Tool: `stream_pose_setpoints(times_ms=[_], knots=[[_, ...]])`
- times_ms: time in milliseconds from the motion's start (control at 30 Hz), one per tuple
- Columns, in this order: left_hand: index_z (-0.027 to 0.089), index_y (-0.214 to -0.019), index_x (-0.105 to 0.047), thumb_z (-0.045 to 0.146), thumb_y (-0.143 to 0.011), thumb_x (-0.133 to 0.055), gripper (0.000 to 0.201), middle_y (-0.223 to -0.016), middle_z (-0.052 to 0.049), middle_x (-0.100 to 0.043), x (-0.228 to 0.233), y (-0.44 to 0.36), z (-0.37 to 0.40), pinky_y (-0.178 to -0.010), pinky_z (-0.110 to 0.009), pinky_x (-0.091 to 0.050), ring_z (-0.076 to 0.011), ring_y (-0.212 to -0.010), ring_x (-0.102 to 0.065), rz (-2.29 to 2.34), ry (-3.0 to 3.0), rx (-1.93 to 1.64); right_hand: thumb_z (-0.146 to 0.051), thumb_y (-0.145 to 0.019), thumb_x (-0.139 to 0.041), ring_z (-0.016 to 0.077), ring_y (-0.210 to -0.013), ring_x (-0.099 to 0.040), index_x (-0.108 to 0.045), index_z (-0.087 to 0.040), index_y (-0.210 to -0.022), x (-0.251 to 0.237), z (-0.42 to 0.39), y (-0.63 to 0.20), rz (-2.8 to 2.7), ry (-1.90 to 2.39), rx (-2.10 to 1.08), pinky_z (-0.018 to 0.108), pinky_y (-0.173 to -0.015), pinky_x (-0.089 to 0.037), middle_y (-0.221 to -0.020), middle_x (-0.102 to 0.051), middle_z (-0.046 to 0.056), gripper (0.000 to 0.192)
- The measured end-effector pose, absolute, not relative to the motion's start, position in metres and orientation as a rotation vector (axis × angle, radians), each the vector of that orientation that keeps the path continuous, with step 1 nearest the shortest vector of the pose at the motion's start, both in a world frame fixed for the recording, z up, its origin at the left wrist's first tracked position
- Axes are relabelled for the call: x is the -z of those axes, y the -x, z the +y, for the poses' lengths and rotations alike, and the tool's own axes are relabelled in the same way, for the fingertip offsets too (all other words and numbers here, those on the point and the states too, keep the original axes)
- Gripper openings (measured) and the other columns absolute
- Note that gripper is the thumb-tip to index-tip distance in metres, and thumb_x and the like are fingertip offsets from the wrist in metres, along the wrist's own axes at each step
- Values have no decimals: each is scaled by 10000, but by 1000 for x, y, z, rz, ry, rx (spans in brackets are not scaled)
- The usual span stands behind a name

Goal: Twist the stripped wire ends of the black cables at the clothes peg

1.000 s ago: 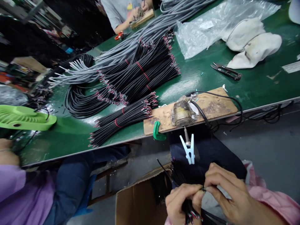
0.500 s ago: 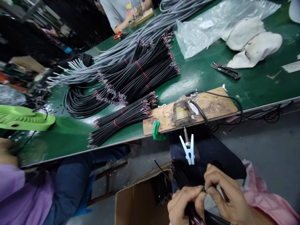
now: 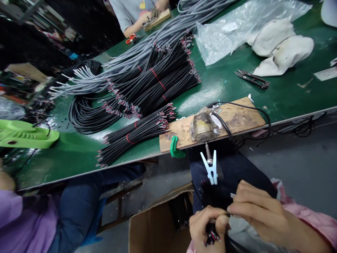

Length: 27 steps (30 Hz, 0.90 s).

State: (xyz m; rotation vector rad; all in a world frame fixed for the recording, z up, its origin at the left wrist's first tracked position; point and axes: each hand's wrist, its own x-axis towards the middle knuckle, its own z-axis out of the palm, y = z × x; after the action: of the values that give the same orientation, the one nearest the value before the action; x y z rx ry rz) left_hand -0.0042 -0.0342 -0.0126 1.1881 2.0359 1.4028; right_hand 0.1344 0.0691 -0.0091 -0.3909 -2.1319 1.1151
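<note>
My left hand (image 3: 206,226) is closed around a bundle of black cables (image 3: 212,236), with red and white wire ends showing below the fingers. Its thumb and index finger pinch together at a dark cable end. My right hand (image 3: 259,212) meets them there, its thumb and fingertips pressed together on something too small to name. More of the black cable bundle lies beyond the left hand, over the dark trouser leg. Above the hands, a light blue clothespin (image 3: 210,170) hangs at a metal rod (image 3: 207,151) that sticks out from a mesh-wrapped block (image 3: 204,127).
The block sits on a wooden board (image 3: 239,116) held by a green clamp (image 3: 176,147) at the table edge. Bundled black cables (image 3: 131,135), snips (image 3: 252,79) and white gloves (image 3: 285,52) lie on the green table. A cardboard box (image 3: 150,228) stands below; co-workers sit left and opposite.
The single cable that stuck out beyond my left hand no longer shows there. My right hand's fingers have turned flatter, and the wire ends under my left fingers show more.
</note>
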Motion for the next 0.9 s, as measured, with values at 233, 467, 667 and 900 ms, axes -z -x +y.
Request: stream_pose_setpoints(times_ms=[233,467,667,900], knots=[[202,-509,-604,551,-850,-592,488,-311,12,-525,20,3,-40,-255,-209,-206,-128,-294,-478,1958,-1034,-1364,-55,-980,-327,184,-765,-631,-635,-104,-1058,-4,79,-138,-2337,243,-692,322,-810,-517,-825,-727,84,322],[200,-530,-628,437,-845,-626,394,-365,27,-543,16,4,-42,-268,-208,-257,-92,-253,-393,2026,-1050,-1360,-84,-992,-292,202,-753,-629,-646,-71,-1041,8,73,-139,-2334,206,-630,369,-767,-514,-786,-706,109,358],[216,-534,-642,345,-819,-657,313,-395,33,-556,10,5,-37,-362,-242,-304,-118,-332,-485,2094,-1221,-1390,-92,-993,-292,215,-768,-623,-649,-65,-1027,14,65,-141,-2314,229,-628,387,-797,-492,-813,-705,110,360],[229,-616,-655,279,-818,-670,208,-439,67,-578,13,2,-34,-422,-256,-306,-95,-340,-473,1998,-1268,-1516,-86,-983,-293,235,-750,-637,-645,-85,-1013,7,63,-142,-2348,282,-545,404,-861,-476,-768,-708,105,354]])
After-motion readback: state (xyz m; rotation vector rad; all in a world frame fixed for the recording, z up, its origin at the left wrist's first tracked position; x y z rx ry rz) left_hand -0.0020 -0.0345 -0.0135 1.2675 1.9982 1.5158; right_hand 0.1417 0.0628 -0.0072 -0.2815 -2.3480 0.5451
